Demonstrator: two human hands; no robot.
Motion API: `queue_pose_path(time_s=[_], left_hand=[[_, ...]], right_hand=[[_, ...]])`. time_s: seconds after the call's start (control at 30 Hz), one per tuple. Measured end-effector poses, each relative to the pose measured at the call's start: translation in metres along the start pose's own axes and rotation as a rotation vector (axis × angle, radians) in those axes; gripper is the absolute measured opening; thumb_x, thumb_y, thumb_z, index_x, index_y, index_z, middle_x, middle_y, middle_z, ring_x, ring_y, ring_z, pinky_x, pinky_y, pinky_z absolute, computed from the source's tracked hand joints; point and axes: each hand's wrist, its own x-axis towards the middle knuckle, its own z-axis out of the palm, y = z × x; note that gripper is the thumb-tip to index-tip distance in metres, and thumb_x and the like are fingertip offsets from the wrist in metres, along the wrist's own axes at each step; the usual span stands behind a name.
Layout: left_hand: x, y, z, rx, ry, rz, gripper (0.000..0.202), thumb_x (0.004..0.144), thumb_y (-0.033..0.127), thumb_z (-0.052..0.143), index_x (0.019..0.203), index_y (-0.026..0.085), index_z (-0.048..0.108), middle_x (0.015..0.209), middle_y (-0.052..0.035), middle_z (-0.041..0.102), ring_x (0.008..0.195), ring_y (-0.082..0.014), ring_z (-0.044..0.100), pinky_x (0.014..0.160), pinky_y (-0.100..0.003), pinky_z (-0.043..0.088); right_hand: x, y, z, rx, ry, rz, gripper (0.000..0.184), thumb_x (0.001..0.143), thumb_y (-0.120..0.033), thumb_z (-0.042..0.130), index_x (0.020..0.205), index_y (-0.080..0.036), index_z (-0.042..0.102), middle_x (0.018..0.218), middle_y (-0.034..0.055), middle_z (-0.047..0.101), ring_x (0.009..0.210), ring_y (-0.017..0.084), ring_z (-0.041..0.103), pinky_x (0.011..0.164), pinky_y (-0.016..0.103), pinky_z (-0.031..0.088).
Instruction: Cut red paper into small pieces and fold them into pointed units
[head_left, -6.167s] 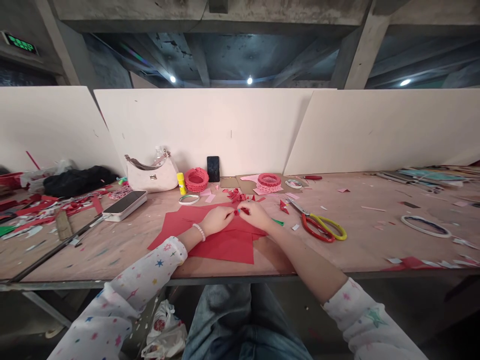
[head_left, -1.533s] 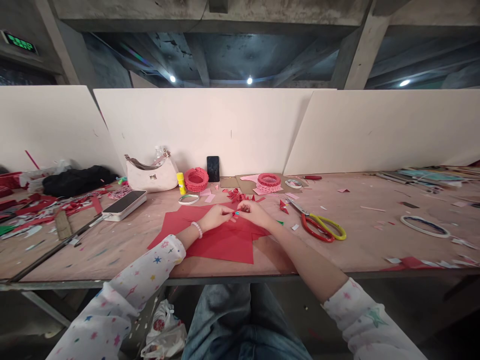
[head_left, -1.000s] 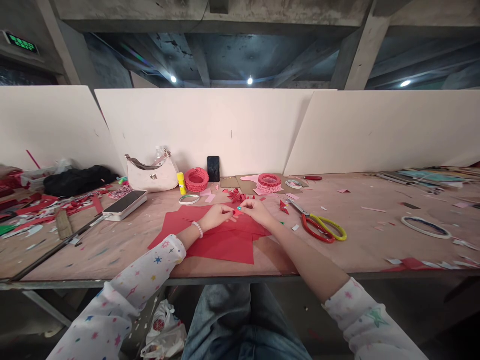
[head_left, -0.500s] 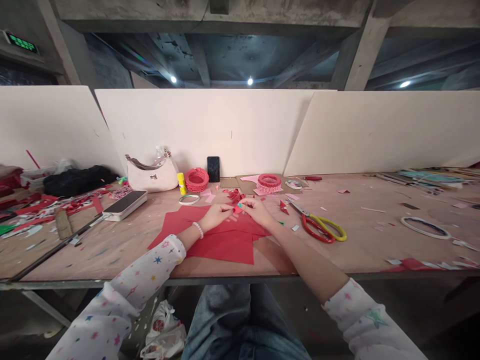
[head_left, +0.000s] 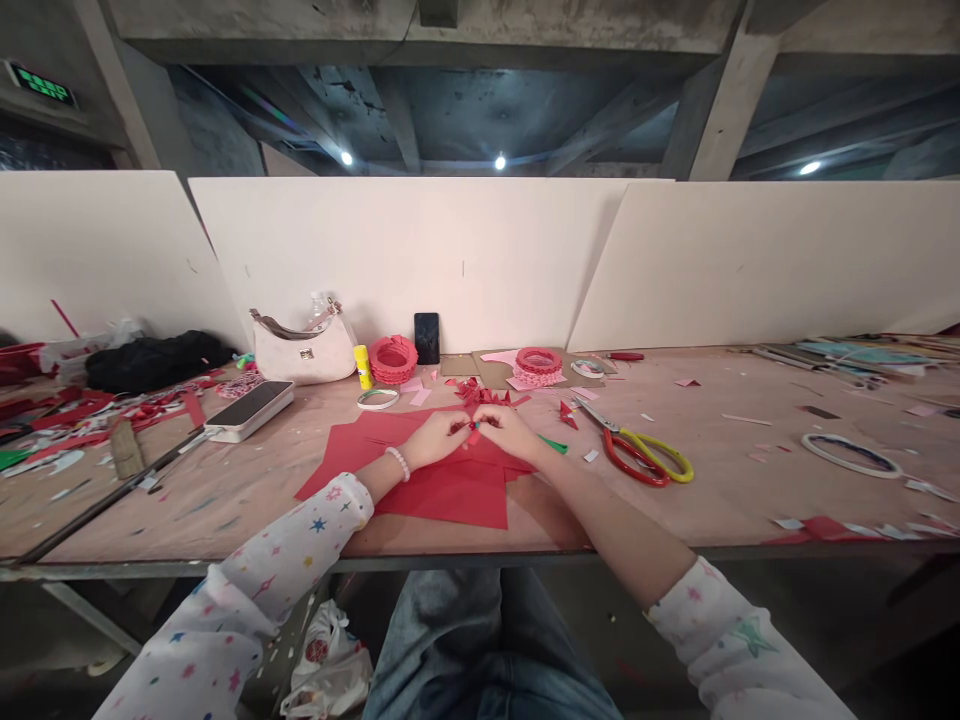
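My left hand point(head_left: 441, 436) and my right hand point(head_left: 507, 430) meet fingertip to fingertip above a stack of red paper sheets point(head_left: 450, 494). Pinched between both is a small piece of red paper point(head_left: 474, 436), mostly covered by the fingers. Just beyond the hands lies a pile of folded red paper pieces point(head_left: 480, 392). One more folded red piece point(head_left: 568, 414) sits to the right, near the scissors' tips. The scissors point(head_left: 642, 450), with one red and one yellow handle, lie open right of my right hand.
Behind are a glue stick point(head_left: 364, 367), two red paper rings, one of them a woven ring point(head_left: 393, 360), and a phone point(head_left: 427, 338) against the white board. A pink handbag point(head_left: 304, 350) and a white power bank point(head_left: 250, 411) stand left. Tape rolls and paper scraps lie about.
Both hands have drawn closer together and dipped slightly, with the fingers curled tighter over the red paper piece. More of the folded pile shows behind them.
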Motion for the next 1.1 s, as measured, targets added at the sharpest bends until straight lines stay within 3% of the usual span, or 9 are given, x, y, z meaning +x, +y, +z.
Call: queue_pose_path(time_s=[0.1,0.27,0.4,0.5,0.63,0.83,1.1], left_hand=[[0.0,0.002,-0.001,0.091,0.01,0.058,0.023,0.078,0.019,0.038,0.059,0.013,0.05,0.056,0.0021,0.049,0.055,-0.0091,0.044,0.055,-0.019,0.033],[0.001,0.004,-0.002,0.107,0.123,0.135,0.019,0.076,0.016,0.039,0.062,0.012,0.052,0.059,0.0014,0.049,0.057,-0.009,0.042,0.052,-0.019,0.031],[0.003,0.003,-0.007,0.055,0.232,0.116,0.021,0.076,0.017,0.039,0.061,0.012,0.052,0.059,0.0006,0.049,0.057,-0.0093,0.042,0.052,-0.019,0.031],[0.004,0.001,-0.01,0.014,0.299,0.088,0.022,0.077,0.019,0.039,0.062,0.012,0.053,0.058,0.0005,0.049,0.056,-0.0095,0.042,0.053,-0.019,0.033],[0.004,0.0,-0.005,-0.036,0.212,0.059,0.021,0.076,0.019,0.038,0.067,0.012,0.056,0.061,0.0,0.053,0.057,-0.0097,0.045,0.054,-0.019,0.034],[0.002,-0.001,0.0,0.007,0.131,0.055,0.015,0.073,0.015,0.041,0.069,0.012,0.054,0.062,0.0012,0.052,0.058,-0.0091,0.045,0.054,-0.018,0.034],[0.001,-0.001,-0.004,0.108,0.103,0.056,0.02,0.07,0.011,0.039,0.054,0.012,0.051,0.052,0.0023,0.05,0.051,-0.0085,0.043,0.05,-0.019,0.031]], right_hand=[[-0.001,-0.005,0.001,-0.022,-0.02,-0.03,0.009,0.066,-0.014,0.04,0.064,-0.017,0.048,0.061,-0.0024,0.048,0.059,0.01,0.043,0.056,0.022,0.032],[0.001,-0.009,-0.004,-0.002,-0.003,-0.038,0.009,0.066,-0.014,0.037,0.061,-0.016,0.045,0.059,-0.0031,0.043,0.057,0.01,0.04,0.054,0.021,0.029],[0.0,-0.007,-0.011,-0.069,0.019,0.012,0.011,0.065,-0.014,0.039,0.056,-0.016,0.043,0.057,-0.003,0.043,0.057,0.01,0.04,0.054,0.022,0.028],[-0.002,-0.007,-0.012,-0.037,0.046,0.054,0.01,0.068,-0.016,0.039,0.064,-0.016,0.049,0.064,-0.0012,0.049,0.062,0.011,0.043,0.058,0.023,0.031],[-0.001,-0.009,-0.007,0.034,-0.003,0.007,0.013,0.073,-0.02,0.04,0.079,-0.017,0.051,0.073,-0.0002,0.051,0.065,0.011,0.045,0.06,0.022,0.033],[-0.001,-0.007,-0.002,-0.048,-0.057,-0.062,0.013,0.071,-0.013,0.038,0.067,-0.016,0.05,0.065,-0.0017,0.048,0.063,0.011,0.044,0.059,0.021,0.031],[0.0,-0.011,-0.002,-0.049,-0.079,-0.047,0.013,0.07,-0.013,0.037,0.063,-0.016,0.048,0.061,-0.002,0.047,0.062,0.011,0.042,0.059,0.021,0.031]])
